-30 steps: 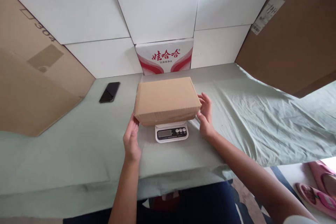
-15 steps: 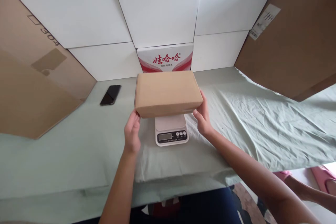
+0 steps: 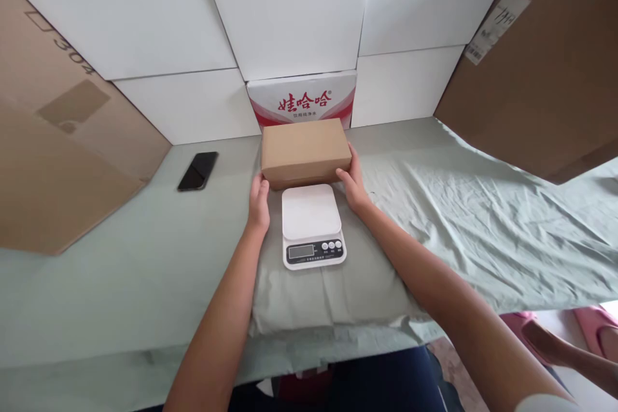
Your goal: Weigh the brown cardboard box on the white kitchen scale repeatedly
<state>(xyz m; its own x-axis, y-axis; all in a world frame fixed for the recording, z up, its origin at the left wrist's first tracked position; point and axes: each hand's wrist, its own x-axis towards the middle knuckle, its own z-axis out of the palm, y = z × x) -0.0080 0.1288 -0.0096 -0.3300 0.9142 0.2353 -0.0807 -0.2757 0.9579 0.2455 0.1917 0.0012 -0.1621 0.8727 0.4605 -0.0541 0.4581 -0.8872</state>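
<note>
Between my two hands is a closed brown cardboard box (image 3: 306, 149), behind a white kitchen scale (image 3: 311, 214). My left hand (image 3: 259, 202) grips the box's near left corner, thumb on the front face. At the right end, my right hand (image 3: 353, 181) holds the near corner, with its thumb on the front and fingers along the side. The scale's platform is bare, and its dark display and round buttons face me. Whether the box rests on the cloth or hangs just above it, I cannot tell.
A black phone (image 3: 197, 171) lies left on the green cloth (image 3: 212, 257). White boxes (image 3: 290, 6) and a red-printed white carton (image 3: 304, 98) wall the back. Large brown cardboard panels stand left (image 3: 72, 141) and right (image 3: 541, 64). Someone's foot in a pink slipper shows at lower right.
Both hands have carried the box away from me, from over the scale to behind it. The scale's platform is now uncovered. The view has shifted slightly.
</note>
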